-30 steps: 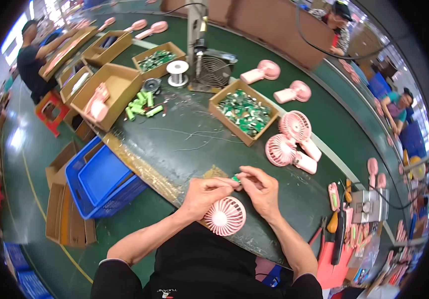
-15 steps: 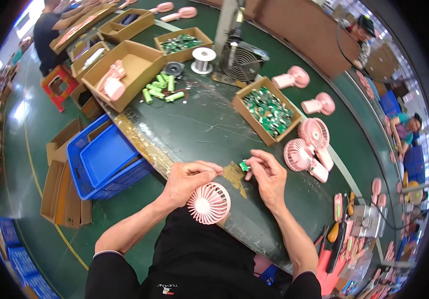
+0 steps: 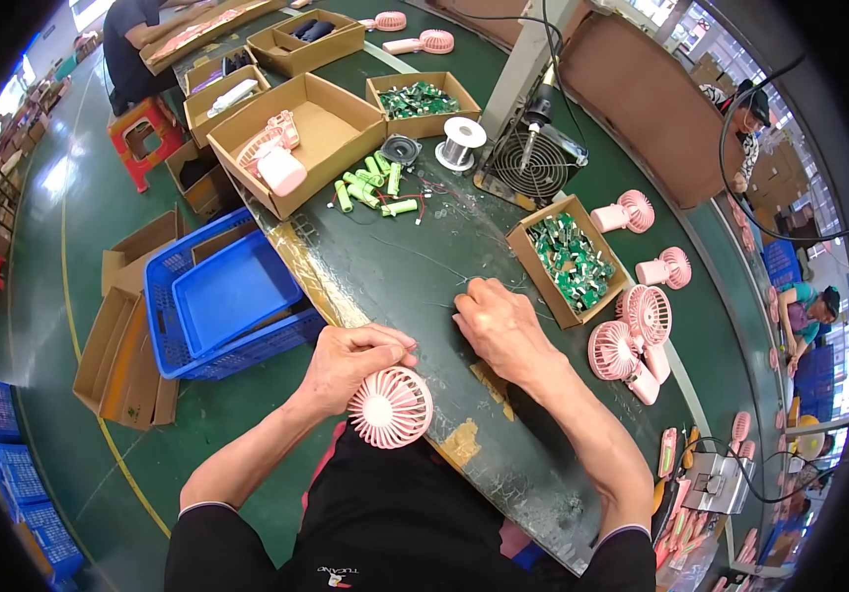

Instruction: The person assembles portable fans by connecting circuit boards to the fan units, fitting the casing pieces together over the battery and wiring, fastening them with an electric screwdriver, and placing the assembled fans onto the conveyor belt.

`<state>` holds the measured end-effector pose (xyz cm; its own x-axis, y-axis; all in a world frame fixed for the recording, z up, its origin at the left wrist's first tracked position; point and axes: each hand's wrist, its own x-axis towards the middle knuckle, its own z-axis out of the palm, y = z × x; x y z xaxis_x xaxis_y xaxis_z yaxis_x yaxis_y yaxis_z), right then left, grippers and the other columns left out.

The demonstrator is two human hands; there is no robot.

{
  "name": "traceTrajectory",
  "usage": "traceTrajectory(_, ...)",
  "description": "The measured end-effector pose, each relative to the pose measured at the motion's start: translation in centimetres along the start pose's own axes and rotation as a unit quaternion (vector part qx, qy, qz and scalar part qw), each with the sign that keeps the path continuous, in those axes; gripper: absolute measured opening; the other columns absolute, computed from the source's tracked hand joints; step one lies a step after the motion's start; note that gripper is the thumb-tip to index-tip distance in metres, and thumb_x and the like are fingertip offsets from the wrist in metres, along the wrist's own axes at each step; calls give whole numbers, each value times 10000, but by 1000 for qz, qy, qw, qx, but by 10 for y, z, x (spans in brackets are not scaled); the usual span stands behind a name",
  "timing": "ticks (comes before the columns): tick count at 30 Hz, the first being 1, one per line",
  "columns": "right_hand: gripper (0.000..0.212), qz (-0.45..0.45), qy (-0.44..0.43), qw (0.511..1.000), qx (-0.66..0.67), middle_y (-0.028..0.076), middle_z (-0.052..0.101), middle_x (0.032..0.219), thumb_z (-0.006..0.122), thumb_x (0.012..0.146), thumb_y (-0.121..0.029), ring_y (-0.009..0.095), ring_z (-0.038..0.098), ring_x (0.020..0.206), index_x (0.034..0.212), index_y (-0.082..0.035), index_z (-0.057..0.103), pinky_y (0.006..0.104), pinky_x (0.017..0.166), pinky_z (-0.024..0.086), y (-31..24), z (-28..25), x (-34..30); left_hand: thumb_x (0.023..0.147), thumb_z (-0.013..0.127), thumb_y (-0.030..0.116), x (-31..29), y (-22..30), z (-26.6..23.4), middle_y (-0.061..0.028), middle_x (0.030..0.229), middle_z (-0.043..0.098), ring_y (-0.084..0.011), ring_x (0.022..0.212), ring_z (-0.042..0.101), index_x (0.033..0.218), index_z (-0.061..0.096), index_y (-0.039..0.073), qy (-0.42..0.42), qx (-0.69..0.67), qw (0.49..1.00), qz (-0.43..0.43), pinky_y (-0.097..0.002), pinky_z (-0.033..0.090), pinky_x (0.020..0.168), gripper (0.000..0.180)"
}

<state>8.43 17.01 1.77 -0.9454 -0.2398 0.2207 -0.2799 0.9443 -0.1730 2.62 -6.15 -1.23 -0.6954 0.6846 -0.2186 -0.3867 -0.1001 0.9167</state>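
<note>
My left hand is closed around a pink handheld fan, whose round slatted head faces up at the table's near edge. Its thumb and fingertips pinch together above the fan head; anything tiny between them is too small to make out. My right hand is lowered over the dark green tabletop, fingers curled down and closed. Its back hides the fingertips, so what they hold cannot be seen. Thin wires lie on the table just beyond it. A cardboard box of green circuit boards stands to its right.
Green battery cells, a solder spool and a soldering iron by a black fan lie farther back. Pink fans stand at right. A large cardboard box and a blue basket are at left.
My right hand has moved forward and left and turned palm down; the small green circuit board it pinched is out of sight. My left hand still holds the fan. The view has shifted.
</note>
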Motion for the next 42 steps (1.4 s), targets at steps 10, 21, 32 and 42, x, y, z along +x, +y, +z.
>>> traceTrajectory(10,85,30,25,999,-27,105,532,768,651,738,-46,295,606,761,760,-25,572,400,624,506,2,-1,13,852,625,-5,4,-2,-1,-198,1052,658,-208,834,686,878,696,-111,-9,-24,1000,4,-294,583,748,130)
traceTrajectory(21,60,321,267,640,645,40,615,813,684,855,-43,89,518,592,892,-5,656,210,431,340,5,-42,-41,873,629,23,19,-2,63,-259,1353,505,-236,928,680,923,685,-96,-153,-209,966,-21,-308,591,732,141)
traceTrajectory(32,92,320,223,594,704,32,594,800,689,855,-52,66,488,597,925,2,664,204,443,331,-4,-11,-94,876,635,33,20,-8,90,-155,1106,645,-196,899,671,978,669,-76,-40,-239,970,-38,-329,579,789,153)
traceTrajectory(42,142,142,-39,908,393,51,606,735,682,819,-92,134,584,684,905,15,719,275,593,438,34,-96,-106,854,650,-13,23,39,76,-165,937,676,-208,881,659,849,708,-73,-255,145,956,-5,-306,549,803,84)
